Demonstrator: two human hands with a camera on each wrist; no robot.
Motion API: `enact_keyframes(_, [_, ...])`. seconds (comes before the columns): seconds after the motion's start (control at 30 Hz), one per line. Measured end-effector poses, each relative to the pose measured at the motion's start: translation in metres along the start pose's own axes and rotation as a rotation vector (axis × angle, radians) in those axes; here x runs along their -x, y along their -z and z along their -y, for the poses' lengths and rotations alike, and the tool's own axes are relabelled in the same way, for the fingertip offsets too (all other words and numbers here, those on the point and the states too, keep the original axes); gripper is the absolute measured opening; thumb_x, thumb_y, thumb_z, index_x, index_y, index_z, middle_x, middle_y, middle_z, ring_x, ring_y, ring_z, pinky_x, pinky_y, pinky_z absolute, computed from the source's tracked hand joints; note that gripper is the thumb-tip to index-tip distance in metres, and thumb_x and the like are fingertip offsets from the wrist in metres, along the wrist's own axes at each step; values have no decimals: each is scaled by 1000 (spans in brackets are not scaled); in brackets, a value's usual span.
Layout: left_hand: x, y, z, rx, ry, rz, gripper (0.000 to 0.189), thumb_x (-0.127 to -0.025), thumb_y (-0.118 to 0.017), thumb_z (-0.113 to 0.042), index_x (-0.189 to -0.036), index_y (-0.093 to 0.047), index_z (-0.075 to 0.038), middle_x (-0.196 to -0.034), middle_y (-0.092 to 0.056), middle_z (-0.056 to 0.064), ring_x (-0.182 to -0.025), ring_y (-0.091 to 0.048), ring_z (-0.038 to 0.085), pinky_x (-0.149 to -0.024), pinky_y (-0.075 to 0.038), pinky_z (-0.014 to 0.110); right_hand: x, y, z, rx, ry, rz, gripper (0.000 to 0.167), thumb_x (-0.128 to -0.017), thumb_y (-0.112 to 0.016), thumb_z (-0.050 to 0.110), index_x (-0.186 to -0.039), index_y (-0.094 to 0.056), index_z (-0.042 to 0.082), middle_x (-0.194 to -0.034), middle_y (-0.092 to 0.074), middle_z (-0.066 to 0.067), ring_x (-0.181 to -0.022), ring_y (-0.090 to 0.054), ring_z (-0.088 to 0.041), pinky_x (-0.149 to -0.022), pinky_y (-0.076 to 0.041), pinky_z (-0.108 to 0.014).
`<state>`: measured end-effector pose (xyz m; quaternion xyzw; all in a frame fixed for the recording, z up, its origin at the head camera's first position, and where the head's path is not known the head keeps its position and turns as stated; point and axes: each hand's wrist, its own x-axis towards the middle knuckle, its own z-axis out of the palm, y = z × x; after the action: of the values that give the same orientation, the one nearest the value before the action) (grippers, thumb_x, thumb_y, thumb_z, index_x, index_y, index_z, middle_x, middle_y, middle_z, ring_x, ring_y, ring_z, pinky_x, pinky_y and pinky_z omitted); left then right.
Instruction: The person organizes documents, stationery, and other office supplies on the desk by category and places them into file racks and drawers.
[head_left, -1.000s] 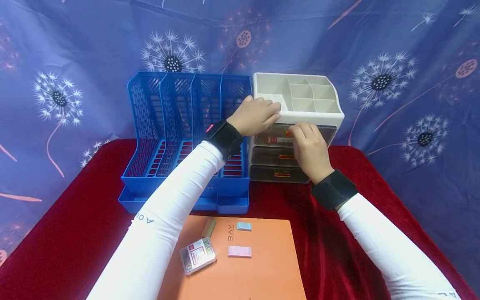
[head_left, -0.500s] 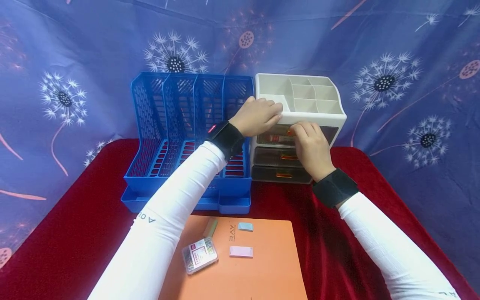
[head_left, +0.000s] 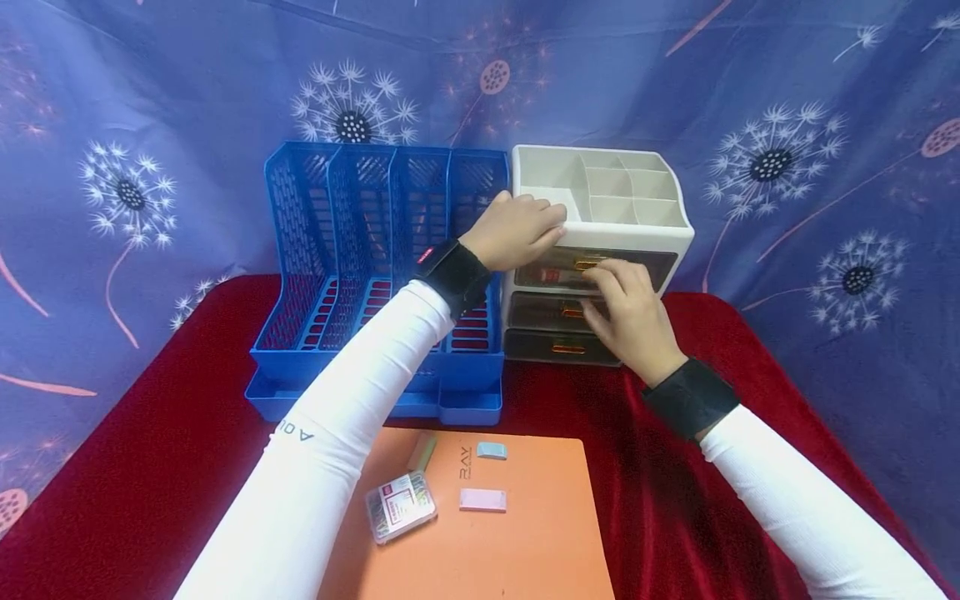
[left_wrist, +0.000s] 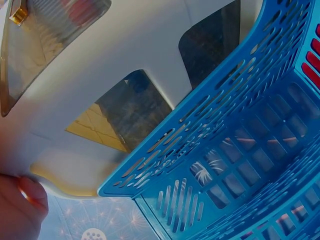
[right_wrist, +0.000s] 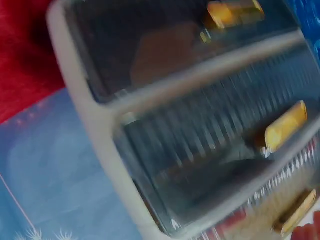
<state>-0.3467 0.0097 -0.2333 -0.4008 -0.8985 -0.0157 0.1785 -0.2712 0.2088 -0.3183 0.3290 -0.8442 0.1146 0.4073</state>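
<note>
A white desktop drawer organizer [head_left: 600,237] stands at the back right, with three smoky see-through drawers under an open compartment top. My left hand [head_left: 517,231] grips its upper front edge, fingers curled over the rim. In the left wrist view a finger [left_wrist: 32,195] shows at the organizer's corner. Just in front of the top drawer [head_left: 536,271], my right hand [head_left: 633,317] has its fingers loosely bent and nothing in them. The top drawer's orange handle [head_left: 590,263] is visible above the fingertips. Something partly red lies inside that drawer. All three drawers look pushed in.
A blue file rack [head_left: 375,362] stands against the organizer's left side. On the orange mat [head_left: 540,533] lie a pink block [head_left: 483,500], a light blue block [head_left: 492,451], a greenish stick-like piece [head_left: 422,452] and a clear labelled box [head_left: 401,507]. Red cloth covers the table.
My right hand has let go of the top drawer's handle and moved slightly down and right. The left hand keeps its grip on the organizer's edge.
</note>
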Motion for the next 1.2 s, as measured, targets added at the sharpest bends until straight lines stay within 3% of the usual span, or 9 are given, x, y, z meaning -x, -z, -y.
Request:
enact_keyframes(0.17, [2,1,0,12,0,5,28,-102,-33,-37,-101,-51,-15,-87,-52,-1,-85,-51,18,-74,-30,35,15,-10,3,11,80,103,30,-72,-72,-5,-99,-59,-1,-97,-58,-15,-90,-54,-32,-79,-46,-43])
enact_keyframes(0.37, [1,1,0,20,9,1,27,-101,-34,-36,-101,-51,-15,-87,-52,-1,-84,-50,18,-74,-30,35,18,-16,2,115,55,218,27,-74,-68,-8,-99,-58,-2,-94,-57,-14,-86,-57,-31,-73,-48,-41])
enact_keyframes(0.83, [1,0,-1,24,-1,8,29,-101,-34,-37,-101,-52,-15,-88,-53,-1,-85,-50,18,-74,-30,35,19,-29,8,294,78,203,30,-73,-63,-18,-94,-49,-2,-87,-49,-17,-80,-52,-33,-65,-49,-39])
enact_keyframes(1.2, [1,2,0,24,4,-2,28,-101,-35,-36,-100,-52,-15,-87,-54,-1,-83,-49,18,-73,-30,35,15,-29,4,274,72,172,21,-78,-65,-11,-91,-52,-2,-85,-52,-17,-78,-53,-33,-65,-50,-39])
